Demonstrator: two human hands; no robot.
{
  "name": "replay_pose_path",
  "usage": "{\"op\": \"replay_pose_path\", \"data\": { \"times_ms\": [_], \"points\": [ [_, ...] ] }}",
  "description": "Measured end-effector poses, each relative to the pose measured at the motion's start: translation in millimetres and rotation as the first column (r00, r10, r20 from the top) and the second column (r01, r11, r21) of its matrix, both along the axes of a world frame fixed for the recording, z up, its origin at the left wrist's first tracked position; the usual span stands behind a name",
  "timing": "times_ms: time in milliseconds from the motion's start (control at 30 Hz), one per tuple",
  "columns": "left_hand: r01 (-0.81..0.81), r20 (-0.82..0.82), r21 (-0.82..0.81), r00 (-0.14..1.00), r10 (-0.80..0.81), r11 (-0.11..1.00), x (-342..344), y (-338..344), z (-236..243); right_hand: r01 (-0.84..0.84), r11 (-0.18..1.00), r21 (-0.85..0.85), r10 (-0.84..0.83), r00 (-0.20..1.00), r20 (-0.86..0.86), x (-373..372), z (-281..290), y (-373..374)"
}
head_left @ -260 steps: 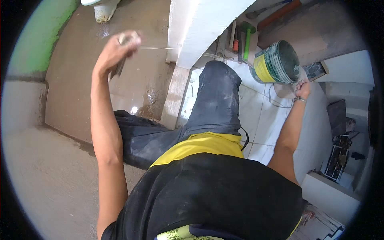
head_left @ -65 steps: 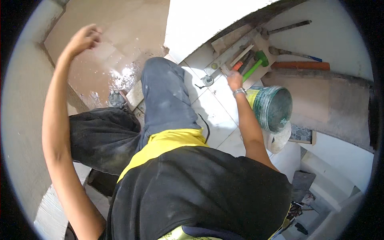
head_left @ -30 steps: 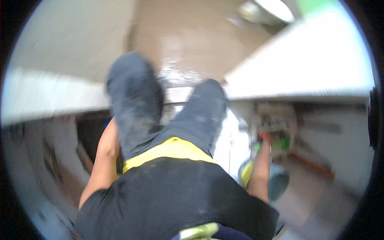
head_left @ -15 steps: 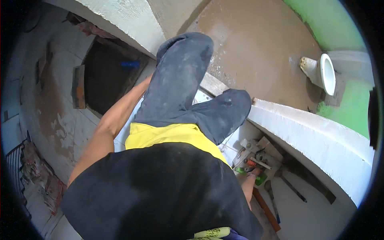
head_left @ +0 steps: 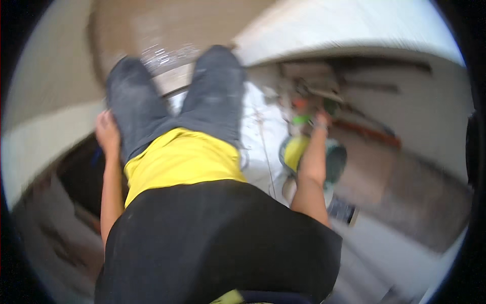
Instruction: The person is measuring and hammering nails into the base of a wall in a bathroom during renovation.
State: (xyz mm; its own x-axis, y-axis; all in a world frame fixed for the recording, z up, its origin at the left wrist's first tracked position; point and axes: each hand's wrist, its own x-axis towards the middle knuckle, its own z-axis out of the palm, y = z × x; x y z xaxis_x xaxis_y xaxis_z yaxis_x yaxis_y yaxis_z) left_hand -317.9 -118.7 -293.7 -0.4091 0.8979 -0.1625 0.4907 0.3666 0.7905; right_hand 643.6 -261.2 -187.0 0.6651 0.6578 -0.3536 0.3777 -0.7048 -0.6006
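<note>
My left hand (head_left: 107,130) is low beside my left dark-trousered leg (head_left: 133,101), fingers loosely bent and apart, holding nothing visible. My right hand (head_left: 322,120) reaches into a blurred heap of tools at the right, beside the green mallet (head_left: 330,105); motion blur hides what, if anything, its fingers hold. An orange bar (head_left: 367,131) and long dark-handled tools (head_left: 369,86) lie around it. Just below that hand, partly behind my forearm, stands a green bucket (head_left: 334,164) with a yellow label.
A wet brown floor (head_left: 136,23) lies past a pale threshold (head_left: 177,76). A white wall edge (head_left: 324,28) crosses the upper right. A pale wall (head_left: 45,121) and dark pit (head_left: 73,180) are at left. Brown boards (head_left: 410,192) lie right; white tiles (head_left: 258,152) are underfoot.
My view has swung sideways between frames. My left hand, earlier raised with a flat object over the wet floor, is now down by my leg. My right hand moved from the bucket to the tools.
</note>
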Motion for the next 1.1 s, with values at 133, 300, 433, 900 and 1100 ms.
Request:
{"op": "replay_pose_path", "data": {
  "times_ms": [133, 300, 433, 900, 1100],
  "points": [
    [0.151, -0.341, 0.078, 0.933, -0.116, 0.985, -82, 13, 61, 0.334, 0.926, -0.175, -0.280, 0.920, 0.274, -227, -103, 41],
    [0.187, 0.027, 0.137, 0.981, -0.192, 0.973, -48, 53, 30, 0.632, 0.765, 0.119, -0.636, 0.772, -0.008, -164, -65, 0],
    [0.115, 0.071, 0.153, 0.989, -0.127, 0.981, -54, 41, 42, 0.531, 0.843, 0.093, -0.538, 0.837, 0.100, -172, -83, 28],
    [-0.069, 0.166, 0.185, 0.985, 0.038, 0.980, -70, 17, 42, 0.677, 0.510, 0.530, -0.821, 0.566, 0.067, -209, 20, 81],
    [-0.078, 0.308, 0.225, 0.951, 0.005, 0.971, -28, 23, 62, 0.555, 0.640, 0.532, -0.454, 0.831, -0.321, -403, -8, 6]
  ]
}}
